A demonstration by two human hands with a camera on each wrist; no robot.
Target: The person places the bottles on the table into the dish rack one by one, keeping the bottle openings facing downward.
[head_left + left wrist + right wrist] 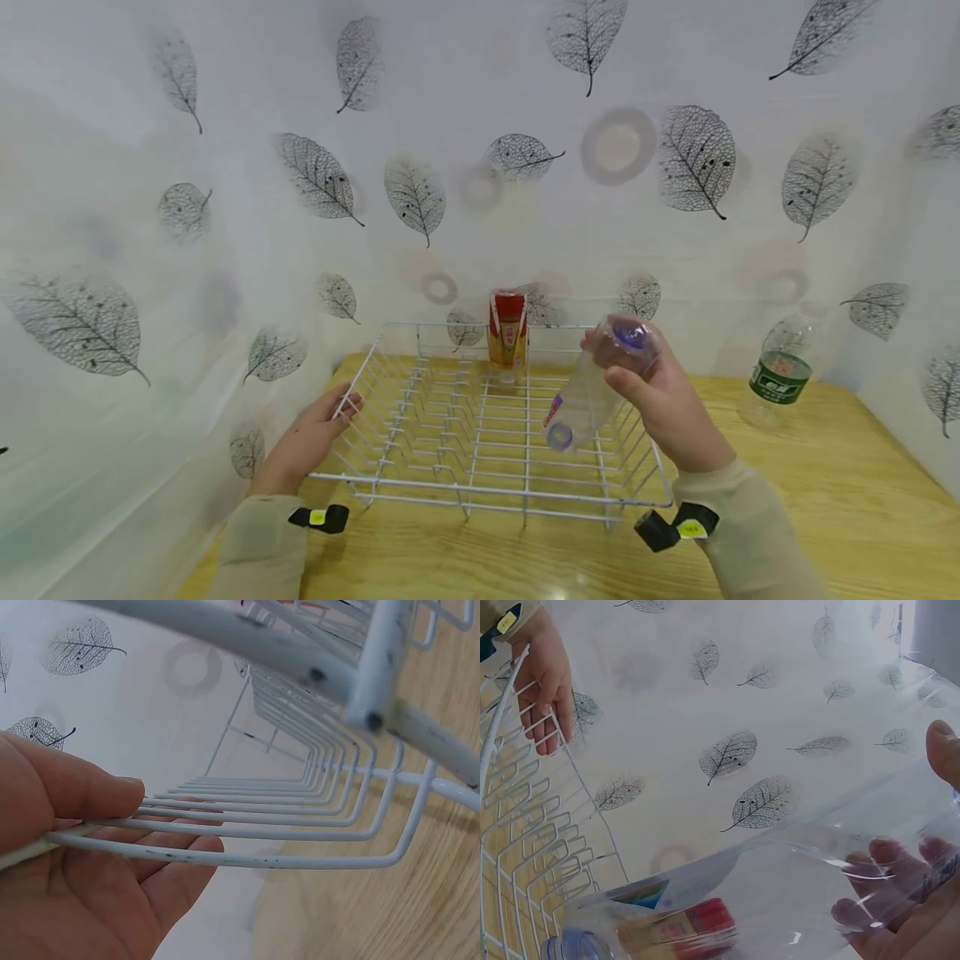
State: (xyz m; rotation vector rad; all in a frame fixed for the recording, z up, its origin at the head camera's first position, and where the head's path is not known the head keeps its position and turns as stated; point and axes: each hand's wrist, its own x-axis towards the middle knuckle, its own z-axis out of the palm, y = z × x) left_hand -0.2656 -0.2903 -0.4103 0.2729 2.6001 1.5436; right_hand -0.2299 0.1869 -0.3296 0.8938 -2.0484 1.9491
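A white wire dish rack (pixel 525 454) stands on the wooden table. My left hand (pixel 311 437) holds its left side; in the left wrist view the side wires (pixel 300 834) pass between thumb (pixel 97 789) and fingers. Over the rack's right half, my right hand (pixel 671 408) grips a clear plastic bottle (pixel 585 404) near its base, its mouth tilted down to the left. In the right wrist view the fingers show through the clear bottle (pixel 780 874). A red-and-gold bottle (pixel 507 333) stands at the rack's back, narrow end down.
Right of the rack, a clear bottle with a green label (pixel 780 379) stands on the wooden table (pixel 840 492). A pale leaf-patterned sheet (pixel 480 108) hangs behind and at both sides.
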